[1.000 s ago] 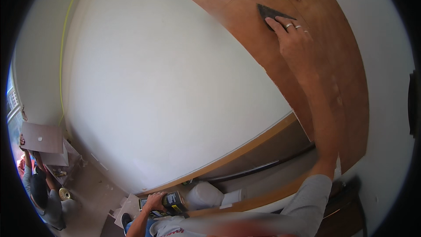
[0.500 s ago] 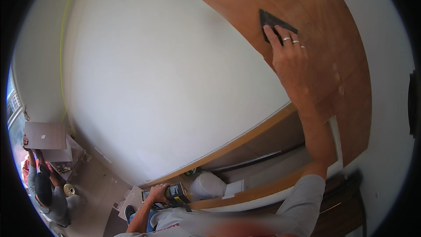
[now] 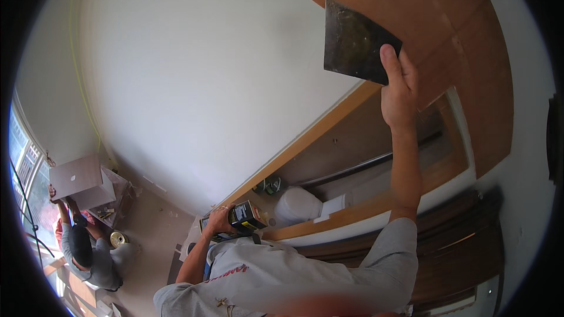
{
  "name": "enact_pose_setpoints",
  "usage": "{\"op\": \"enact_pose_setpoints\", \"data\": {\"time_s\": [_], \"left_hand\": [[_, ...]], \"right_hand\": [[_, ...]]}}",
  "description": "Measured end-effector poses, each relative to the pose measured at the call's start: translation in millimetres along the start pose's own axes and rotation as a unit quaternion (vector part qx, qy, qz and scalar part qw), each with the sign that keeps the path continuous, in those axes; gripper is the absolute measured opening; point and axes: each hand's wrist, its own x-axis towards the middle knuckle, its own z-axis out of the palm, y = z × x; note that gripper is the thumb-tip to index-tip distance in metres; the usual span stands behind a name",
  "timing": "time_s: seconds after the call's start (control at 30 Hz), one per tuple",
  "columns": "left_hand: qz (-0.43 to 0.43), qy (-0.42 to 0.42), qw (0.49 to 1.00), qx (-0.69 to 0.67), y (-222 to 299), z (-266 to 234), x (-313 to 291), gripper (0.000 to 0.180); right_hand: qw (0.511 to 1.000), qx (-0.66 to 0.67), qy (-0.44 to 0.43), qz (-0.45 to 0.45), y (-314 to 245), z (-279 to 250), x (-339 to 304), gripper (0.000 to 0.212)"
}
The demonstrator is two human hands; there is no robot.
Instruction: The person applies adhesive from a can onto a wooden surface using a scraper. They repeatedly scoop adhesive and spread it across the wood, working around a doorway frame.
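My right hand [image 3: 402, 95] is raised with its thumb over one corner of a dark, flat, four-sided spreader blade [image 3: 357, 42]. Smudges and pale specks mark the blade's face. Behind it are the brown wood panel [image 3: 429, 23] and the white wall [image 3: 217, 70]; it looks lifted off the wood, though any contact at its far edge is hard to judge. Low down at my waist, my left hand [image 3: 220, 221] lies closed over the top of a black and gold rectangular can [image 3: 247, 215]. Its fingertips are partly hidden.
At the lower left a person [image 3: 88, 252] crouches, arms up at a brown box-shaped cabinet [image 3: 82, 182]. Below the opening's wooden edge [image 3: 294, 152] stand a white bucket [image 3: 296, 206] and a dark bar [image 3: 364, 167]. A tape roll [image 3: 118, 239] lies near the person.
My right hand has drawn the spreader back from the wood panel and turned it, so its broad face now shows. My left hand still grips the can. The view has shifted.
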Motion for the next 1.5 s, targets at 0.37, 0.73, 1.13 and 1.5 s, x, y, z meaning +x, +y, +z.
{"op": "enact_pose_setpoints", "data": {"time_s": [0.37, 0.73, 1.13, 1.5], "left_hand": [[0.037, -0.07, 0.994, 0.072, 14.9, -13.5, 18.3, 0.114], [0.049, -0.075, 0.996, -0.013, 3.0, 2.1, 23.0, 0.115], [0.05, -0.154, 0.986, 0.03, 6.5, 5.3, 41.4, 0.118], [0.056, -0.159, 0.985, 0.025, 5.8, 1.9, 42.7, 0.116]], "right_hand": [[0.774, -0.466, 0.26, -0.34, 16.2, -176.7, -98.6, 0.031], [0.605, -0.68, 0.326, -0.256, 110.3, -162.5, -46.0, 0.047], [0.687, -0.627, 0.265, -0.253, 29.1, -204.1, -65.6, 0.04], [0.705, -0.631, 0.175, -0.272, 16.7, -174.4, -99.1, 0.047]]}}
